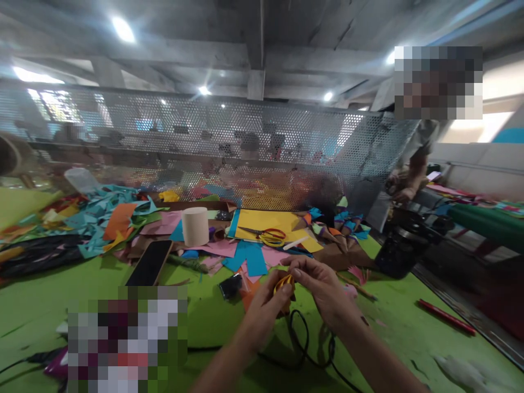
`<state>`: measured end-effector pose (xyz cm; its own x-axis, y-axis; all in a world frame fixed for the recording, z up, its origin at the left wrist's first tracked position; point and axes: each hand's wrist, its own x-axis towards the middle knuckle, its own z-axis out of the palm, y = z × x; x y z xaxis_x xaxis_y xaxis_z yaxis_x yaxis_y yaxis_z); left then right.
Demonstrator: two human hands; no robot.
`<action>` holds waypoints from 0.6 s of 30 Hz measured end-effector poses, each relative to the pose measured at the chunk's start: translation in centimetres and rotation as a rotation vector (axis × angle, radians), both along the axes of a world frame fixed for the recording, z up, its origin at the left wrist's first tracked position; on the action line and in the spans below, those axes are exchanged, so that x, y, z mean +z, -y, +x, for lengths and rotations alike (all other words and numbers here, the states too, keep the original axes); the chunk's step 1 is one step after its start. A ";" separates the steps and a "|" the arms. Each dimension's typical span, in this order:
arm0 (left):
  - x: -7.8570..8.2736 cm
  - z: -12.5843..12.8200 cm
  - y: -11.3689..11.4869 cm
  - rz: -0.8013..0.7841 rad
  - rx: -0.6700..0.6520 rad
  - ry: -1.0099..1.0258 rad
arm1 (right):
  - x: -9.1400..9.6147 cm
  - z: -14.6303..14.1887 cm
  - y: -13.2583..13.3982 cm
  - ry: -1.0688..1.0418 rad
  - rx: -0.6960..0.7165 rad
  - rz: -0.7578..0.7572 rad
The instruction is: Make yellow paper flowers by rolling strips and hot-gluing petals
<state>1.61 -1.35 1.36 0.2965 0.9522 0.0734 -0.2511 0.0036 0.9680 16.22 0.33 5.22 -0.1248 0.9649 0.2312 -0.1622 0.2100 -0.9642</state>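
My left hand point(264, 300) is closed around a small yellow paper piece point(282, 284) with curled or pleated layers and a brown part beside it. Pinched fingers of my right hand point(317, 284) meet at the top edge of that piece; the exact contact is partly hidden. Just behind the left hand, an orange paper piece point(248, 288) and a small black packet point(230, 286) lie on the green tabletop point(204, 322). Beyond them, scissors point(272, 236) with yellow and red handles rest on yellow paper sheets point(262, 218).
A white roll point(195, 226) and a phone point(149, 263) are on the left, by heaped paper scraps point(118, 218). Black cable point(305, 338) loops below my hands. A red pen point(446, 316) lies right. Behind stands a perforated metal screen point(245, 125); another person's hand point(405, 195) is beyond.
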 end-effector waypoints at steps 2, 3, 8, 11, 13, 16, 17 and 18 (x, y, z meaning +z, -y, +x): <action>0.1 0.0 0.1 0.013 0.004 -0.001 | 0.1 -0.1 0.1 0.001 -0.012 -0.003; 0.1 0.0 0.1 0.015 0.008 0.002 | 0.2 -0.1 0.2 0.007 -0.009 -0.005; -0.1 0.0 0.0 0.010 0.039 -0.008 | 0.5 0.1 0.2 0.062 -0.057 -0.009; -0.2 0.1 -0.2 0.003 0.058 -0.028 | 0.0 0.4 0.0 0.125 -0.122 0.014; -0.2 0.2 -0.2 0.017 0.079 -0.043 | -0.3 0.5 -0.1 0.178 -0.145 0.048; -0.4 0.4 -0.2 0.108 0.105 -0.111 | -0.4 0.6 -0.1 0.269 -0.182 0.103; -0.4 0.4 -0.2 0.152 0.110 -0.146 | -0.3 0.5 0.0 0.294 -0.196 0.116; -0.5 0.4 -0.2 0.195 0.115 -0.183 | -0.2 0.5 0.0 0.315 -0.209 0.126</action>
